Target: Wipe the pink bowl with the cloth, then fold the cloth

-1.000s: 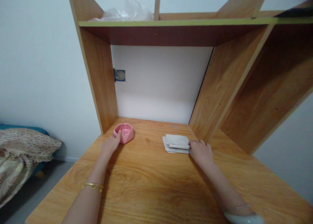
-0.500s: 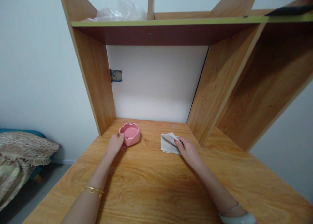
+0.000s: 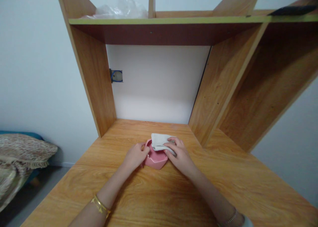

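At the centre of a wooden desk point(image 3: 159, 194), a small pink faceted dish point(image 3: 156, 160) sits between two bare hands, a folded white cloth point(image 3: 160, 141) pressed into its hollow. The left hand point(image 3: 135, 156) curls against the dish's rim at 9 o'clock, fingers partly closed on its wall, steadying it on the wood. The right hand point(image 3: 179, 156) comes in from 3 o'clock, thumb and fingers pinched shut on the cloth, whose free end lies over the far rim toward 12 o'clock.

Wiping such a dish well appears to call for a firm brace from the left hand — the piece looks light and smooth enough to skate on the polished board — while the right works the cloth around the inside in small turns, pressing into the corners of the facets rather than skimming the middle. Keeping the cloth bunched under the fingertips would likely give better contact than a flat fold.

A gold bracelet point(image 3: 101, 205) circles the left wrist at 7 o'clock. Beyond the dish, at 12 o'clock, rises the desk's white back panel point(image 3: 159, 84), flanked by wooden uprights and capped by a green-edged shelf point(image 3: 169, 20) bearing crumpled clear plastic point(image 3: 119, 10). A patterned blanket point(image 3: 22, 154) shows at 9 o'clock — well apart from the desk.
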`<move>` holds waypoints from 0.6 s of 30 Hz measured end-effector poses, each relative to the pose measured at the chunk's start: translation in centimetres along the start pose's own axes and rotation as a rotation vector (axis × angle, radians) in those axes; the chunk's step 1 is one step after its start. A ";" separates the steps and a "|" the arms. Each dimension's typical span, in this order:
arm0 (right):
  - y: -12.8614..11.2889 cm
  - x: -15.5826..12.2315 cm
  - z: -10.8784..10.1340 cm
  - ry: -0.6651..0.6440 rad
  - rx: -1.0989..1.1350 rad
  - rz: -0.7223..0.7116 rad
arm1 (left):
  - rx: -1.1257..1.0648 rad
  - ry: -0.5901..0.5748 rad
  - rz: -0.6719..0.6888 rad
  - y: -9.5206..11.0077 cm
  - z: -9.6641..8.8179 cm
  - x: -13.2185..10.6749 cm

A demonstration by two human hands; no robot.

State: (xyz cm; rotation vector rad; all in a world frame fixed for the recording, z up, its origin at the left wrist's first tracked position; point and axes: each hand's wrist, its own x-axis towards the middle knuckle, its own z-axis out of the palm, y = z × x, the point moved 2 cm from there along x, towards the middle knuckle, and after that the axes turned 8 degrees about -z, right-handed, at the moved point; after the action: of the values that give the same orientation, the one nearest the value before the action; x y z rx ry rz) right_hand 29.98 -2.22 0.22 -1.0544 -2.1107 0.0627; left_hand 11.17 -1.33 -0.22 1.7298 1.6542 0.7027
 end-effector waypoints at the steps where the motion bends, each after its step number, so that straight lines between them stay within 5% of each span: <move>1: -0.2 0.0 0.1 -0.009 -0.010 0.001 | 0.043 0.034 0.022 0.3 -0.1 -0.1; 5: -0.1 -0.1 0.8 0.030 0.005 0.057 | 0.266 0.174 0.072 1.4 -0.4 -0.9; 11: 1.6 -0.5 2.0 0.191 0.055 0.316 | 0.422 0.232 0.125 2.7 0.3 -2.1; 18: 2.7 -0.5 1.4 -0.113 0.131 0.356 | 0.352 0.223 0.339 2.4 1.0 -2.1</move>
State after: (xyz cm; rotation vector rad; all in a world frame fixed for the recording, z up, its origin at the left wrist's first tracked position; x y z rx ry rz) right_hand 31.03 -0.41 -2.08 -1.3603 -1.9627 0.4360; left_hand 13.41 -3.49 1.04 2.2903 1.7301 0.8201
